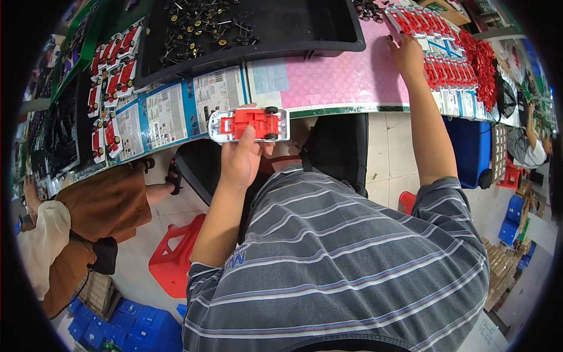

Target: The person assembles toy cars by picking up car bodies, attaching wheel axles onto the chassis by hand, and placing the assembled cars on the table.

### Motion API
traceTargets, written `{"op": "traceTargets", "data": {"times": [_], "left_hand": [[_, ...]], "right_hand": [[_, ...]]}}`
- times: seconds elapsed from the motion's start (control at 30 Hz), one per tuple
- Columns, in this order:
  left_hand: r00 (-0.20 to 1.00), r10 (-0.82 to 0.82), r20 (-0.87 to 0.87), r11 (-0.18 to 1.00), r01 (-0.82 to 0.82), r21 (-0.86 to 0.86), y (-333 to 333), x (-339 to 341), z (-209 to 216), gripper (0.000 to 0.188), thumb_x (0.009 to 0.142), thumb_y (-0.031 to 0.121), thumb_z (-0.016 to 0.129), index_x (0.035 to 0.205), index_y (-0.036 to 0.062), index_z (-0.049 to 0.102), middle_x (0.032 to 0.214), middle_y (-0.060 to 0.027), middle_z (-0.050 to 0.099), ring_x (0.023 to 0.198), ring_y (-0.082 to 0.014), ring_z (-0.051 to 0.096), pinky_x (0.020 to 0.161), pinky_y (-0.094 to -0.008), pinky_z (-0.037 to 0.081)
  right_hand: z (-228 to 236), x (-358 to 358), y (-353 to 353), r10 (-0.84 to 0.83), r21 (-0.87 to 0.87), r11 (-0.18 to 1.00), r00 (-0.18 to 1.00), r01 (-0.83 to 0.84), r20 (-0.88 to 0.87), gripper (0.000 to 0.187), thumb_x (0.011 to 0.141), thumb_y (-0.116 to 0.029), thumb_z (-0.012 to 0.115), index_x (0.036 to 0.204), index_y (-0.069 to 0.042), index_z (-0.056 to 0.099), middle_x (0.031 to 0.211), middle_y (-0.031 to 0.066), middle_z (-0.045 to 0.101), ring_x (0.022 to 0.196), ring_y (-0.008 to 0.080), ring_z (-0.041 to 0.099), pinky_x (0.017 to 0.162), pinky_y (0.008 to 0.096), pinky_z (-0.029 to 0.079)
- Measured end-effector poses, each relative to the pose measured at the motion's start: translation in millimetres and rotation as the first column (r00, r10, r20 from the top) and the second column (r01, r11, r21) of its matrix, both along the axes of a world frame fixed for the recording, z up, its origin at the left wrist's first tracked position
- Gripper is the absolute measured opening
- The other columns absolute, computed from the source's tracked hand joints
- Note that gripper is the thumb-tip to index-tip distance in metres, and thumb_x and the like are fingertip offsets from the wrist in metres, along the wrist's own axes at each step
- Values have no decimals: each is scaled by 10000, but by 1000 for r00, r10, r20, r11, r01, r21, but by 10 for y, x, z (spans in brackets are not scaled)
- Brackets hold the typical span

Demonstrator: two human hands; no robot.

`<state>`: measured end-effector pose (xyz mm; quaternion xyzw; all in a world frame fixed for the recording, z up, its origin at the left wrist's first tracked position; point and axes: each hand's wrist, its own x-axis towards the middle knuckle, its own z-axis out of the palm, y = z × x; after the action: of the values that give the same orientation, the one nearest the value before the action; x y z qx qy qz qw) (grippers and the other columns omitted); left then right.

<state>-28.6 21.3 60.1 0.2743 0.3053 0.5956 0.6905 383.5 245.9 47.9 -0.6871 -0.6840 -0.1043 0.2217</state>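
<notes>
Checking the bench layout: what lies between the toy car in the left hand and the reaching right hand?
In the head view, only the pink mat lies between toy car and right hand.

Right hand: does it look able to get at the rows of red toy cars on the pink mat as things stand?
Probably yes. The right hand is stretched out flat on the pink mat, right beside the rows of red toy cars, with nothing between them. It looks empty.

Pale tiled floor [384, 158]; pink-topped workbench [346, 79]; red plastic stool [176, 258]; blue crates [117, 325] on floor.
</notes>
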Motion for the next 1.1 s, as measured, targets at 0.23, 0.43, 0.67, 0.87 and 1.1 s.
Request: {"op": "traceTargets", "data": {"times": [0.23,0.43,0.67,0.87,1.1], "left_hand": [[998,28,-48,1000,-28,3,-36,-28,-40,480,1011,296,561,1383,24,428,1147,-135,607,861,-198,604,651,-308,476],[997,37,-64,999,-38,-14,-41,-66,-124,449,1019,281,543,1372,26,434,1142,-137,608,847,-198,599,650,-309,469],[998,-51,-30,999,50,-21,36,-14,-188,450,1014,263,557,1384,36,435,1138,-120,611,842,-175,595,640,-299,450],[999,-5,-34,998,2,-68,-74,-28,-188,452,1002,257,585,1369,39,439,1135,-112,607,863,-177,606,643,-298,467],[1000,0,-24,998,-2,-61,-85,-145,-239,402,1010,261,570,1325,32,474,1080,-117,629,814,-164,600,631,-290,460]], "right_hand": [[-40,-326,176,98,58,994,969,-87,-228,251,862,-252,721,975,-28,736,839,158,701,753,324,690,690,400,533],[606,-958,159,306,196,952,744,-236,-593,309,913,-306,731,1086,-50,734,865,57,743,801,119,684,690,250,519],[995,-2474,227,782,-350,419,529,-838,-330,425,782,-125,779,1172,-9,660,1149,195,614,1061,362,608,911,389,511],[447,-2943,557,899,-521,348,435,-779,-50,566,724,44,761,1257,-97,633,1587,118,272,1321,348,481,1138,387,416],[963,-2607,347,805,-365,468,558,-805,-201,404,663,-166,875,973,11,687,1017,185,625,965,369,615,831,405,518]]}}
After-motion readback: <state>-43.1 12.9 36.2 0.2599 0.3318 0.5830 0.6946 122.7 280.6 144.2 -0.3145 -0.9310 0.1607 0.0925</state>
